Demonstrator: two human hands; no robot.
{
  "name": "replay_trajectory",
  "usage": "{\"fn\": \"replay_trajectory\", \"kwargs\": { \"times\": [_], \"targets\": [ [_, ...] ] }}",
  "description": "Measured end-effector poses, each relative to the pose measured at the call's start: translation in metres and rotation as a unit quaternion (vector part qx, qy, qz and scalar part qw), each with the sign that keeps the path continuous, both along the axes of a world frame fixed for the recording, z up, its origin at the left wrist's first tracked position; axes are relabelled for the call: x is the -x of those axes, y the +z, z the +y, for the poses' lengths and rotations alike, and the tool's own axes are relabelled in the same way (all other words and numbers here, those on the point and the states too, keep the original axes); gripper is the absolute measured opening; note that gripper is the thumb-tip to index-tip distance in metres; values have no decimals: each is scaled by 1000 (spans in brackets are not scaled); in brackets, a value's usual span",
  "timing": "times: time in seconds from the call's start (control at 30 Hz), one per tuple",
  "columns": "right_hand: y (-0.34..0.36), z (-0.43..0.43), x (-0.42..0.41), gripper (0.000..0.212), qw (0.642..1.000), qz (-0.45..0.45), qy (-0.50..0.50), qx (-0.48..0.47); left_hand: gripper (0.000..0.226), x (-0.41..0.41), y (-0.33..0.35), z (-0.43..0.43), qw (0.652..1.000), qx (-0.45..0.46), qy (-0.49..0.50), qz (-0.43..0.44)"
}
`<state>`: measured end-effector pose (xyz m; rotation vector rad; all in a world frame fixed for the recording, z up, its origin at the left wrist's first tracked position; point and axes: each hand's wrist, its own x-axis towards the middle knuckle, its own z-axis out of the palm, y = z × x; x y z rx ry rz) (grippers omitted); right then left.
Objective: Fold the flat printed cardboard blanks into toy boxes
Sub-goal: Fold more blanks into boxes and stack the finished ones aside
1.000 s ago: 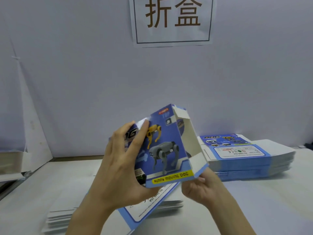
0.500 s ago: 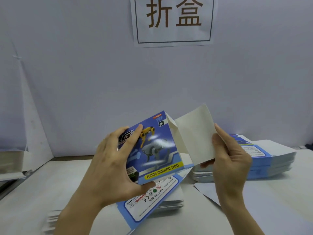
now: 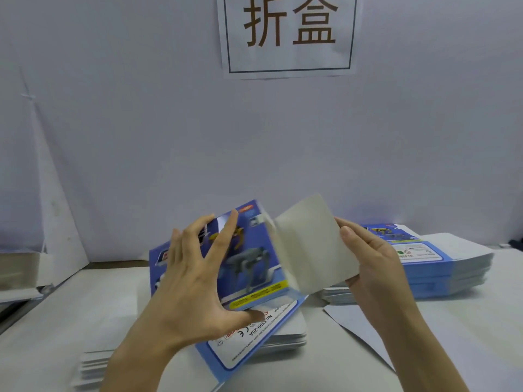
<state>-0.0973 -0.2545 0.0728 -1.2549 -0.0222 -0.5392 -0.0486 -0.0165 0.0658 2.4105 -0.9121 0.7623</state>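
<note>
A half-formed blue toy box (image 3: pixel 252 267) printed with robot dogs hangs above the table in the middle of the view. My left hand (image 3: pixel 195 281) grips it, fingers spread over the printed front and thumb under its lower edge. A plain grey flap (image 3: pixel 308 247) stands out from the box's right side. My right hand (image 3: pixel 370 261) holds that flap, thumb on its right edge and fingers behind it. A stack of flat blanks (image 3: pixel 266 338) lies under the box, its top blank showing a white label panel.
A taller stack of flat printed blanks (image 3: pixel 441 267) lies at the right on the white table (image 3: pixel 464 326). A single sheet (image 3: pixel 353 321) lies loose by my right forearm. White blank edges (image 3: pixel 93 369) stick out at lower left. A paper sign (image 3: pixel 288 35) hangs on the wall.
My right hand came up from under the box and took the opened side flap. The box tilted and sank a little toward the stack.
</note>
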Motion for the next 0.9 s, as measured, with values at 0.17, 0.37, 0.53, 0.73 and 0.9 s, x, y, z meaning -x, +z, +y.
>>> {"fn": "replay_trajectory", "kwargs": {
  "times": [0.17, 0.37, 0.53, 0.73, 0.9],
  "targets": [
    [-2, 10, -2, 34, 996, 26, 80, -30, 124, -4, -7, -6, 999, -20, -8, 24],
    [-2, 12, -2, 28, 971, 29, 208, -117, 115, 3, 4, -5, 997, 40, -41, -61],
    [6, 6, 3, 24, 941, -2, 278, -192, 117, 11, 11, -1, 992, 71, -64, -77],
    [11, 23, 11, 23, 978, 31, 205, -14, 118, 16, 10, -13, 993, 33, -56, -95],
    [9, 20, 6, 37, 995, 47, 51, 68, 116, 15, 15, -5, 993, 54, -50, -96]
  ]
}}
